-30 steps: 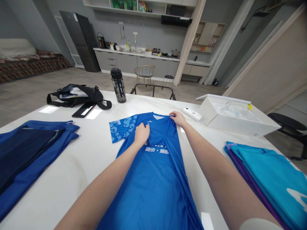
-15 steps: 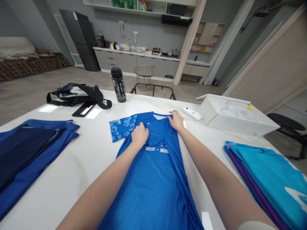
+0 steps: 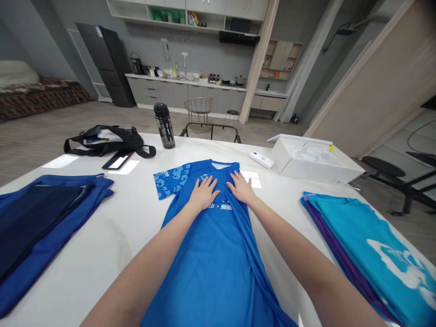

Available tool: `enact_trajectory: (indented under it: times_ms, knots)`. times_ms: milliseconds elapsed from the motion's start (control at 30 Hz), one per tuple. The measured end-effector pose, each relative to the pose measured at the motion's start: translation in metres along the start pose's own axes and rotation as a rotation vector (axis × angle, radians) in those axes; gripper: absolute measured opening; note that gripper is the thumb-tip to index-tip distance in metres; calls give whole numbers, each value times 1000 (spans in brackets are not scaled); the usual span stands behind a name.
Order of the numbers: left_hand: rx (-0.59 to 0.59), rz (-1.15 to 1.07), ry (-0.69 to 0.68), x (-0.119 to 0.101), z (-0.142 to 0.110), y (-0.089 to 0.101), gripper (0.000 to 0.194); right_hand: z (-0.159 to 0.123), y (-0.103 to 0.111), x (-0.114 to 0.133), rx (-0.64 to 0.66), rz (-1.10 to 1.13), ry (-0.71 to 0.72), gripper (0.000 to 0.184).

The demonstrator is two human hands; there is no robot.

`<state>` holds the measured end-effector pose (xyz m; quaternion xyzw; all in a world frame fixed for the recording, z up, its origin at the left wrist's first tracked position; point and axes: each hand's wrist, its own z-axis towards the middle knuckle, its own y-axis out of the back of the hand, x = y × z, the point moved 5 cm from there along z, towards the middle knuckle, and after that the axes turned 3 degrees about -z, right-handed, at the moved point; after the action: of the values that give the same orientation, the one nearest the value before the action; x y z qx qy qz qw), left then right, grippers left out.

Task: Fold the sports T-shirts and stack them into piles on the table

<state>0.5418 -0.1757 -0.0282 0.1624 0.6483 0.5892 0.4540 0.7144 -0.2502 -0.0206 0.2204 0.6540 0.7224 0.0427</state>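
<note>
A blue T-shirt (image 3: pixel 211 245) with white lettering lies on the white table, its collar at the far end and its hem toward me. Its left sleeve, patterned with light-blue clouds, is spread out; the right sleeve does not show, and that side has long folds. My left hand (image 3: pixel 203 193) rests flat on the chest, fingers apart, partly covering the lettering. On the upper right of the shirt, near the shoulder, my right hand (image 3: pixel 241 187) lies with its fingers spread. Neither hand grips the cloth.
Folded dark-blue clothes (image 3: pixel 41 218) lie left; a stack with a turquoise shirt (image 3: pixel 361 227) lies right. Farther back are a black bag (image 3: pixel 112 141), a phone (image 3: pixel 117 160), a water bottle (image 3: pixel 165 127), a white remote-like device (image 3: pixel 261 160) and an open white box (image 3: pixel 306 165).
My left hand has opened from a closed grip on the shirt's chest and now lies flat. My right hand has moved from the collar's edge down and left onto the cloth. The view has shifted slightly.
</note>
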Motion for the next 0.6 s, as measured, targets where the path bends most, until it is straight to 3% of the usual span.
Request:
enact_trajectory:
  times_ms: [133,333,467,600]
  knots:
    - [23,53,-15,-12,-22,3,52,-66,17,9,-63,8,47,38]
    - [54,123,-131,-52,-66,-10,54,-168,20,27,-6,-38,91,36]
    - [17,62,-184,-84,-96,-18,51,-202,19,40,-2,-114,23,36]
    - [-2,-133,-156,-108,-110,-24,47,-213,23,50,22,-165,-74,32]
